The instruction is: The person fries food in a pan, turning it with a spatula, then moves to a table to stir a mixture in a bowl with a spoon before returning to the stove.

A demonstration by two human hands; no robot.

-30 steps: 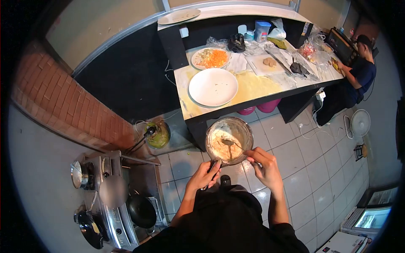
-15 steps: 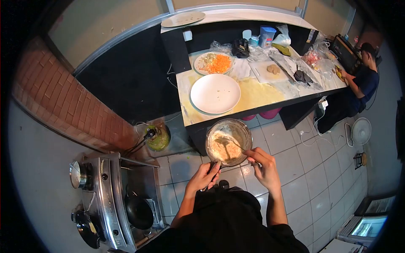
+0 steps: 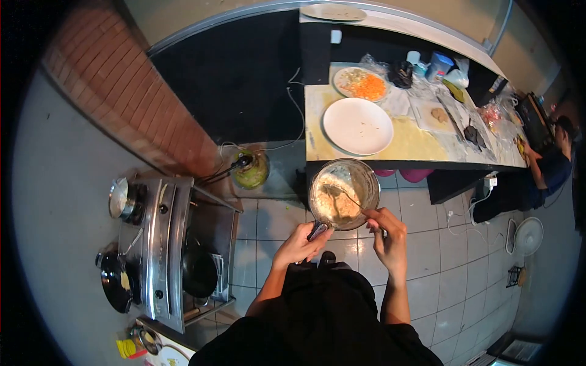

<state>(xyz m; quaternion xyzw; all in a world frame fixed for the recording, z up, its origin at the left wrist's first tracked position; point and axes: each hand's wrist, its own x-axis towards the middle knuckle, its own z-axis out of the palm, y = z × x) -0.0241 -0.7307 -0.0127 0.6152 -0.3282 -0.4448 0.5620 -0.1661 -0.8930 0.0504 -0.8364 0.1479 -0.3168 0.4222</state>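
My left hand [image 3: 303,243] is wrapped round the black handle of a metal saucepan [image 3: 372,183], holding it in the air in front of me. Inside the pan lies a pale, thick, creamy mixture [image 3: 330,204]. My right hand [image 3: 388,235] pinches the thin handle of a metal spoon [image 3: 349,197] at the pan's right rim. The spoon's bowl rests in the mixture, partly coated by it. Beyond the pan, a large white plate [image 3: 358,126] with a few crumbs sits on the counter.
The counter [image 3: 421,146] also bears a plate of chopped carrot [image 3: 368,87] and a cutting board [image 3: 430,122]. On my left stands a gas stove [image 3: 162,244] with a wok [image 3: 115,280] and a small pot [image 3: 122,198]. A gas cylinder [image 3: 251,171] is on the floor. Another person [image 3: 552,161] works at far right.
My view has turned left, so the counter appears farther right and more of the stove side shows. The spoon's bowl has shifted toward the left of the pan. Both grips stay the same.
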